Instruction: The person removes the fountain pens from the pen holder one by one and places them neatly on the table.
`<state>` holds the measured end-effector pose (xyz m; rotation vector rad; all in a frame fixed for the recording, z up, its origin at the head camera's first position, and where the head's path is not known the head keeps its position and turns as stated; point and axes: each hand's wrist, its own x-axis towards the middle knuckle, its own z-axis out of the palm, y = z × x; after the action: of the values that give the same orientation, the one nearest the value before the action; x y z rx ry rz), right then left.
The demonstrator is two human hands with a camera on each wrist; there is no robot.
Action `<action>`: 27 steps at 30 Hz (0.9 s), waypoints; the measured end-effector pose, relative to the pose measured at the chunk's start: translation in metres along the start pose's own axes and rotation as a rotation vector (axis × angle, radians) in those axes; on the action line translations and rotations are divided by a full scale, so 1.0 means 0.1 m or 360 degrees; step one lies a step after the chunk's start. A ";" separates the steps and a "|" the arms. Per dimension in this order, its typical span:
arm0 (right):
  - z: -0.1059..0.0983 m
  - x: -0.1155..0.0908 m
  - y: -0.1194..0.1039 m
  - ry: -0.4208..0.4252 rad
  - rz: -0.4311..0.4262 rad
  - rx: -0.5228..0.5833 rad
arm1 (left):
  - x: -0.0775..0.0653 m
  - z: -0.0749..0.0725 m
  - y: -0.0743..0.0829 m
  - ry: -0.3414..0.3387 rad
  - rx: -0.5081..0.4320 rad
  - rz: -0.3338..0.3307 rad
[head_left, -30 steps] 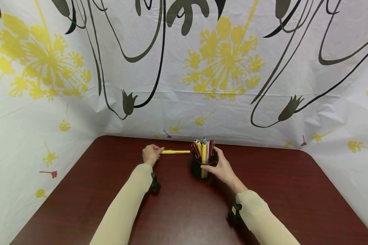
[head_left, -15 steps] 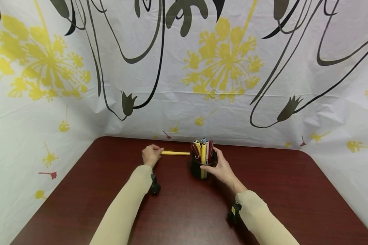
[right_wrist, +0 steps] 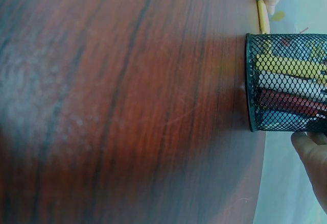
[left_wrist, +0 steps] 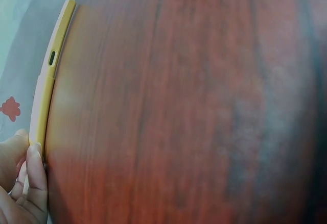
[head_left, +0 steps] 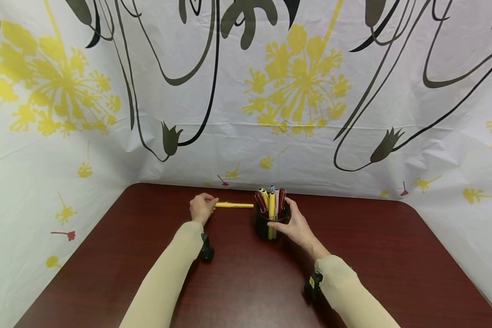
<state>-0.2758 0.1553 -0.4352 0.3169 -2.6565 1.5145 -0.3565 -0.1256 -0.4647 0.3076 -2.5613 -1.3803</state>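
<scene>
A yellow pen (head_left: 235,205) is pinched at its left end between the thumb and fingers of my left hand (head_left: 202,208). It extends sideways, at or just over the table top, its far end close to the pen cup. In the left wrist view the same pen (left_wrist: 49,81) shows a dark slot in its side. My right hand (head_left: 298,227) grips the black mesh pen cup (head_left: 262,228) from its right side, thumb in front. The cup (right_wrist: 291,82) stands upright, holding several yellow, red, white and blue pens (head_left: 272,202). Some right fingers are hidden behind it.
The dark red wooden table (head_left: 238,282) ends at a rounded back edge just behind the pen and cup. White cloth (head_left: 213,164) with yellow and grey plant prints hangs around the back and sides. A black wrist device (head_left: 207,249) sits under the left cuff.
</scene>
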 end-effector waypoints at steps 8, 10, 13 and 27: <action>0.00 -0.01 0.00 0.0003 0.0014 0.0005 | 0.01 -0.01 0.02 0.0003 -0.0038 0.0027; 0.00 0.00 0.00 -0.0001 0.0019 0.0010 | 0.01 -0.01 0.02 0.0004 -0.0030 0.0029; -0.01 0.00 -0.01 -0.0012 0.0022 0.0013 | 0.02 0.00 0.02 0.0006 -0.0021 0.0032; -0.01 0.01 0.00 -0.0021 0.0024 0.0012 | 0.01 -0.02 0.02 0.0001 -0.0024 0.0025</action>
<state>-0.2765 0.1566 -0.4348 0.3091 -2.6701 1.5327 -0.3572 -0.1266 -0.4620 0.2848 -2.5462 -1.3929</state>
